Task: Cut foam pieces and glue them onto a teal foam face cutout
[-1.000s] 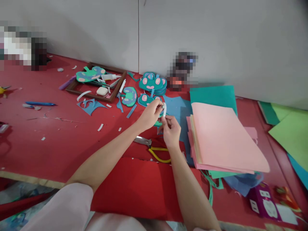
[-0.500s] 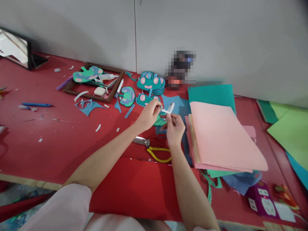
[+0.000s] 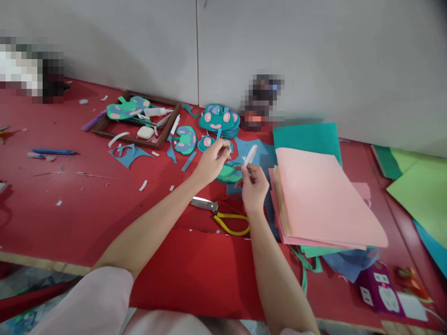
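Note:
My right hand is closed in a pinch on the lower end of a narrow white strip, which points up and away. To its left my left hand is also pinched, apart from the strip; whatever small thing is between its fingertips I cannot make out. Under and between the hands lies a green foam cutout. Just beyond the left hand is a teal frog-face cutout with pink spots, partly covered by the fingers. Scissors with yellow handles lie below the hands, blades pointing left.
A stack of frog-face cutouts stands by the wall. Left of it, a brown frame holds glue and small tools. Pink sheets are piled at right, near a purple box. White scraps dot the red table.
My left hand has moved slightly left and toward me, off the strip it was pinching. The strip, bent between both hands before, now stands straighter in my right hand.

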Tool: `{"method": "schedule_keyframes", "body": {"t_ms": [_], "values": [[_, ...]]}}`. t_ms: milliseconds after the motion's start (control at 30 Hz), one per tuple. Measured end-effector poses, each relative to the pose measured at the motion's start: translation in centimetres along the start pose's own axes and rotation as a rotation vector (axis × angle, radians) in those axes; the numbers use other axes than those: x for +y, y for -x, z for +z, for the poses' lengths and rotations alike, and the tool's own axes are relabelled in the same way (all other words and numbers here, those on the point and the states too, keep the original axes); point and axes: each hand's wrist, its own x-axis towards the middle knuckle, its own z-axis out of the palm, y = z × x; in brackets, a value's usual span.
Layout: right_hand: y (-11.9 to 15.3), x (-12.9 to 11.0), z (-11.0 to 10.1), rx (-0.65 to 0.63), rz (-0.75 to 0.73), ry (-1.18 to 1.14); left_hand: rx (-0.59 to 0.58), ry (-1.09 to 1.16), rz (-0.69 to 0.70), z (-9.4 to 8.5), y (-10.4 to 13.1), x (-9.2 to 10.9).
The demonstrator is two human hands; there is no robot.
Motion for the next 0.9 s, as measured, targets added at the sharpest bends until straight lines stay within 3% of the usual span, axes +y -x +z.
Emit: {"method": "schedule_keyframes", "body": {"t_ms": [267, 533, 733, 900], "values": [[0.0, 0.3, -0.2, 0.011, -0.032, 0.095, 0.136, 0.019, -0.077, -0.9, -0.3, 0.0], [0.0, 0.2, -0.1, 0.011, -0.04, 0.106, 0.258, 0.567, -0.223, -2.9, -1.7, -1.4], [0.1, 0.1, 0.0, 0.003, -0.043, 0.104, 0.275, 0.556, -0.236, -3.4, -2.1, -1.8], [0.1, 0.1, 0.0, -0.006, -0.041, 0.108, 0.252, 0.617, -0.166, -3.0, -1.7, -1.8]]}}
